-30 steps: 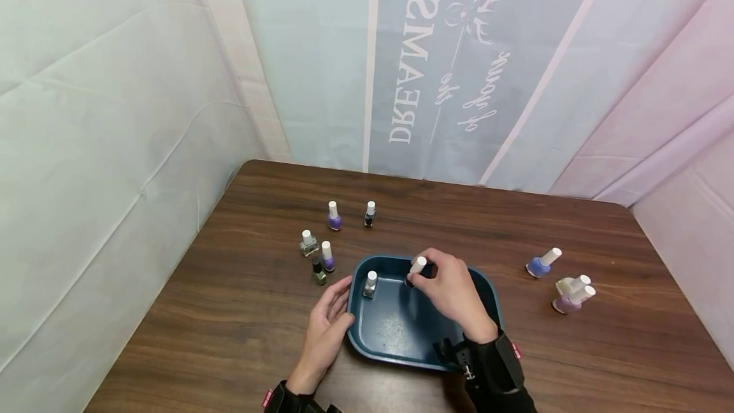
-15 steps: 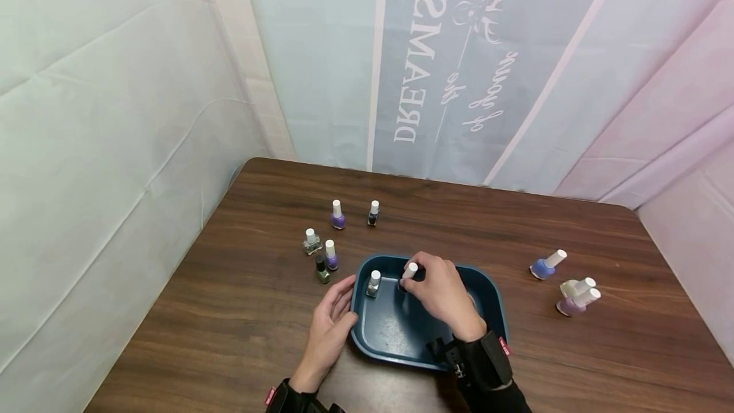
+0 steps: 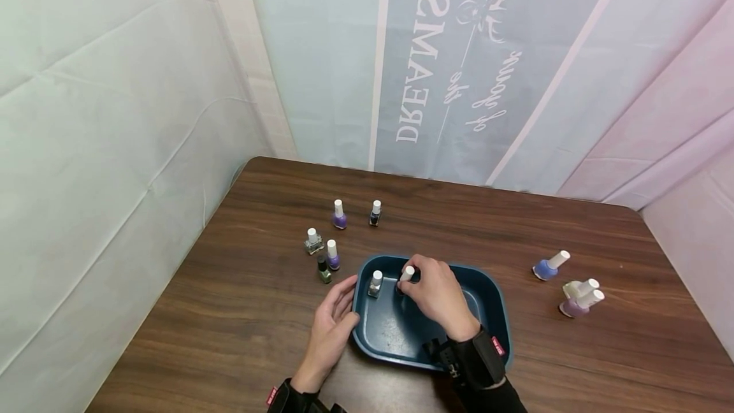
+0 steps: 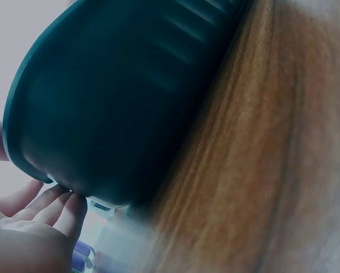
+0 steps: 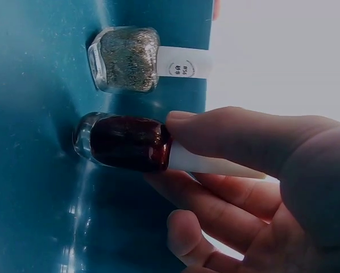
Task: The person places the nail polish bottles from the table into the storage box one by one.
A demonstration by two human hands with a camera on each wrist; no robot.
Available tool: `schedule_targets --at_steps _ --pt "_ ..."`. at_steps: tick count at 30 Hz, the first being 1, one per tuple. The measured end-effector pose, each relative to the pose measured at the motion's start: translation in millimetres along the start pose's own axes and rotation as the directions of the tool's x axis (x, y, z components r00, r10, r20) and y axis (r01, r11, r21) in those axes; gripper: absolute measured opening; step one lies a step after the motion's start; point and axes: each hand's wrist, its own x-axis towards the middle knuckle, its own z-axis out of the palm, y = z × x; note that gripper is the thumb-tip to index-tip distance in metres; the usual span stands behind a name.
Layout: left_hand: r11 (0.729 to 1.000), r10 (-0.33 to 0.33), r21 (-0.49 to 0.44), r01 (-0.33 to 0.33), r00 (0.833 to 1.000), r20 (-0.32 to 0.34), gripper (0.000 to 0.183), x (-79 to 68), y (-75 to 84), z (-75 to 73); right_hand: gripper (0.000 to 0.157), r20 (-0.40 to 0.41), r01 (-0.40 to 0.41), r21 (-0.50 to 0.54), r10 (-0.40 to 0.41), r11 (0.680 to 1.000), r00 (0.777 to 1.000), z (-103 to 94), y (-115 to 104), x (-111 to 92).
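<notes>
My right hand pinches a dark red nail polish bottle by its white cap, inside the blue tray. It is upright; whether its base touches the tray floor I cannot tell. Beside it in the tray stands a gold glitter nail polish bottle with a white cap, a small gap between the two. At the tray's left end, my left hand holds the rim, its thumb over the edge and its fingers against the outer wall.
Left of and behind the tray stand purple, dark, glittery clear, another purple and green nail polish bottles. On the right are a blue bottle, a pale bottle and a mauve bottle, on the wooden table.
My right hand has moved left and slightly down with the dark red nail polish bottle, nearer the glitter bottle. My left hand stays at the tray's rim. The head view has shifted slightly.
</notes>
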Motion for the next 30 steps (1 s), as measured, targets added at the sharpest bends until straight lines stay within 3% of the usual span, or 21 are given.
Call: schedule_targets --at_steps 30 --pt "1.000 0.004 0.011 -0.004 1.000 0.004 0.061 0.1 -0.4 0.0 0.016 -0.020 -0.002 -0.060 0.001 0.998 1.000 3.8 -1.7 1.9"
